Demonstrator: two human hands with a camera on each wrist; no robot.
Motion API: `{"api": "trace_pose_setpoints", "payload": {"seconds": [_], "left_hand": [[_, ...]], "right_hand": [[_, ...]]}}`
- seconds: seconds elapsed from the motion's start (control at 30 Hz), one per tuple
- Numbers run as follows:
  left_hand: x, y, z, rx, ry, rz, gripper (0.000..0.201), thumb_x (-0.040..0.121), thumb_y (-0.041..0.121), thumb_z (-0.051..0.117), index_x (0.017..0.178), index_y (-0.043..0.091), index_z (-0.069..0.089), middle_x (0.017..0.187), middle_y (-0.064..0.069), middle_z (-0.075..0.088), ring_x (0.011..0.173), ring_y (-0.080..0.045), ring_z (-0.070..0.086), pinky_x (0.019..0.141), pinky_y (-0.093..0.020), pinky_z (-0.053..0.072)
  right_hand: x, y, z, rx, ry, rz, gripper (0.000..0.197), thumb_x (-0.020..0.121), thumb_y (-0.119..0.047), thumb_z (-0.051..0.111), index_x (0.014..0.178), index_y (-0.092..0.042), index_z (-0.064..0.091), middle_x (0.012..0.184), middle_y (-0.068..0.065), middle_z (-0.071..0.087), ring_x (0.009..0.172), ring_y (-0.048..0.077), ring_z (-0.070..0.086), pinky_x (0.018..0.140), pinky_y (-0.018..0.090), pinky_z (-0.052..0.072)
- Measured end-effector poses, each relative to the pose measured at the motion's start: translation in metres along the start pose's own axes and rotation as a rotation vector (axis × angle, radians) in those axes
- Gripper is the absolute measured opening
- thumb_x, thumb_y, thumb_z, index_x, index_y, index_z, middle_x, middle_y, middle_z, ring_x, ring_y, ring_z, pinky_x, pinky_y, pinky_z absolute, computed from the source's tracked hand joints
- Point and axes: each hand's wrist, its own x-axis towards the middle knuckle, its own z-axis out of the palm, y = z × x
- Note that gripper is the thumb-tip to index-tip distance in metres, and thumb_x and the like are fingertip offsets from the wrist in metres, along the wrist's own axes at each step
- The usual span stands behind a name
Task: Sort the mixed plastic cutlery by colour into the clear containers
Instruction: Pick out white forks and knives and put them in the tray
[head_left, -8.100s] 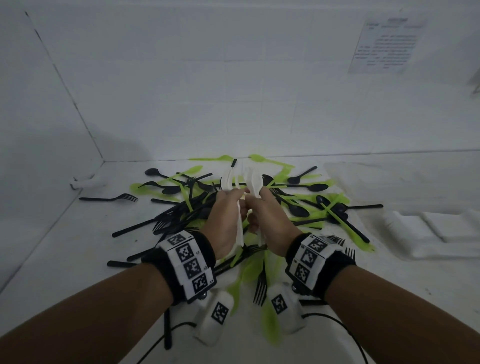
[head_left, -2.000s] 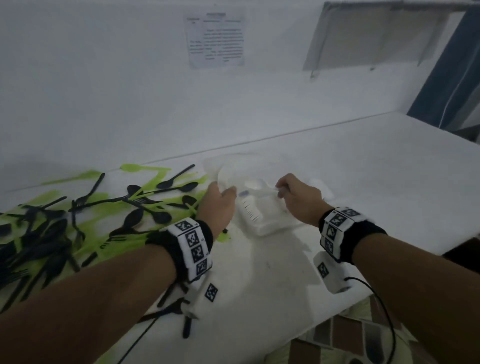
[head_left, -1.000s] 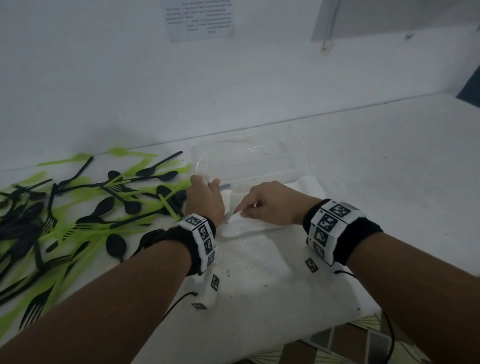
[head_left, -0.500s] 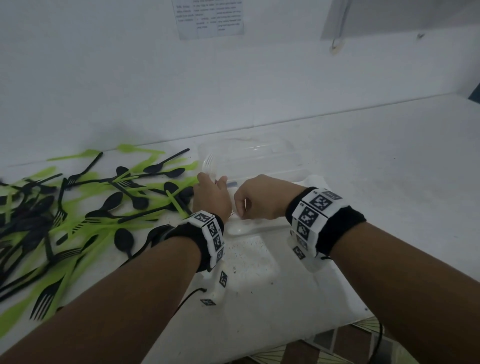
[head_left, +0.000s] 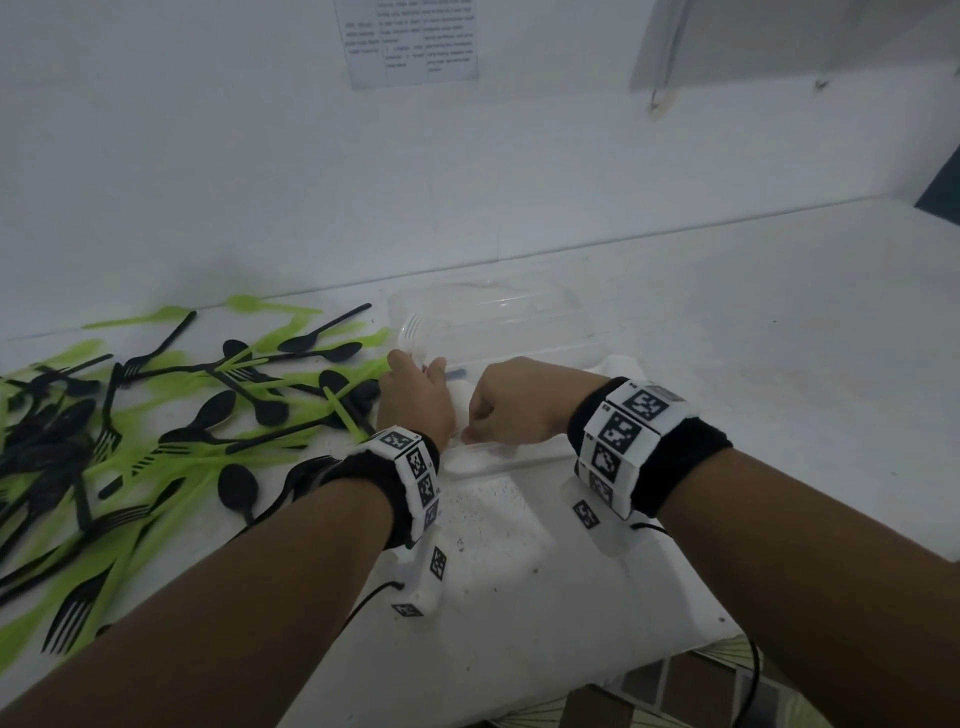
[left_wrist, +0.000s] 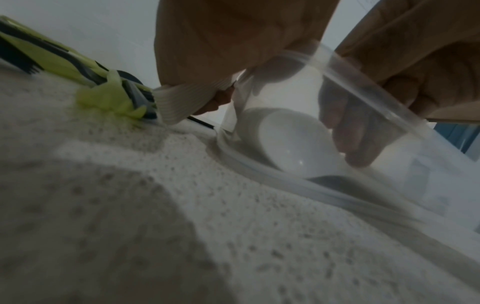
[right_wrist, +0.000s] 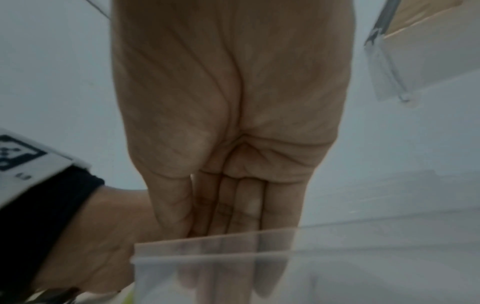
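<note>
My left hand (head_left: 415, 400) grips a bundle of white cutlery (left_wrist: 187, 100) by the handles. Fork tines (head_left: 413, 332) stick up above it, at the left end of the near clear container (head_left: 519, 460). My right hand (head_left: 519, 405) reaches down into that container with straight fingers (right_wrist: 233, 216). Through the container wall (left_wrist: 363, 92), its fingertips (left_wrist: 348, 131) touch a white spoon (left_wrist: 293, 144) that lies inside. A second clear container (head_left: 498, 317) stands just behind. Black and green cutlery (head_left: 182, 415) lies mixed in a pile to the left.
The white wall runs close behind the containers, with a paper notice (head_left: 410, 41) on it. The table's front edge (head_left: 675, 660) is near my right forearm, with tiled floor below. A white table surface (head_left: 779, 338) stretches away to the right.
Both hands carried white cutlery from the pile to the containers on the right. In the last second my right hand slid left into the near container, close beside my left hand.
</note>
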Motion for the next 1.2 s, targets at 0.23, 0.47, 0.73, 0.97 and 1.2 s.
{"api": "trace_pose_setpoints", "payload": {"seconds": [0.23, 0.47, 0.73, 0.97, 1.2], "left_hand": [[-0.003, 0.001, -0.002, 0.083, -0.007, 0.04, 0.04, 0.104, 0.036, 0.051, 0.123, 0.003, 0.041, 0.125, -0.024, 0.057, 0.105, -0.043, 0.06, 0.079, -0.046, 0.048], [-0.012, 0.021, -0.024, 0.177, 0.061, 0.307, 0.03, 0.1, 0.02, 0.058, 0.119, 0.004, 0.042, 0.12, -0.02, 0.053, 0.097, -0.039, 0.062, 0.078, -0.05, 0.054], [-0.039, 0.087, -0.047, 0.519, -0.699, 0.476, 0.057, 0.102, 0.028, 0.051, 0.147, 0.008, 0.023, 0.104, -0.004, 0.056, 0.092, -0.021, 0.057, 0.074, -0.032, 0.044], [-0.045, 0.069, -0.029, 0.436, -0.513, 0.802, 0.028, 0.103, 0.036, 0.055, 0.128, 0.025, 0.052, 0.126, 0.004, 0.058, 0.114, -0.017, 0.06, 0.098, -0.04, 0.049], [-0.044, 0.06, 0.001, 0.187, -0.576, 0.7, 0.024, 0.095, 0.024, 0.071, 0.119, 0.021, 0.072, 0.12, 0.009, 0.068, 0.113, -0.007, 0.062, 0.103, -0.024, 0.047]], "right_hand": [[-0.002, 0.012, 0.018, -0.077, 0.42, 0.099, 0.025, 0.102, -0.04, 0.049, 0.093, -0.018, 0.057, 0.089, 0.0, 0.063, 0.083, 0.022, 0.061, 0.072, 0.035, 0.051], [-0.023, 0.037, 0.007, 0.035, 0.751, -0.1, 0.052, 0.099, -0.02, 0.057, 0.148, -0.026, 0.041, 0.128, 0.006, 0.046, 0.097, 0.02, 0.056, 0.076, 0.035, 0.054], [-0.048, 0.068, -0.004, -0.176, 0.586, -0.204, 0.032, 0.099, -0.022, 0.062, 0.13, -0.021, 0.056, 0.115, 0.001, 0.06, 0.101, 0.024, 0.055, 0.084, 0.043, 0.05], [-0.08, 0.113, -0.008, -0.043, 0.502, 0.191, 0.027, 0.097, -0.037, 0.063, 0.123, -0.03, 0.062, 0.109, -0.003, 0.06, 0.1, 0.02, 0.056, 0.083, 0.033, 0.043], [-0.085, 0.136, -0.004, -0.07, 0.397, 0.296, 0.029, 0.092, -0.047, 0.068, 0.12, -0.036, 0.068, 0.102, -0.015, 0.059, 0.102, 0.013, 0.057, 0.094, 0.032, 0.043]]}}
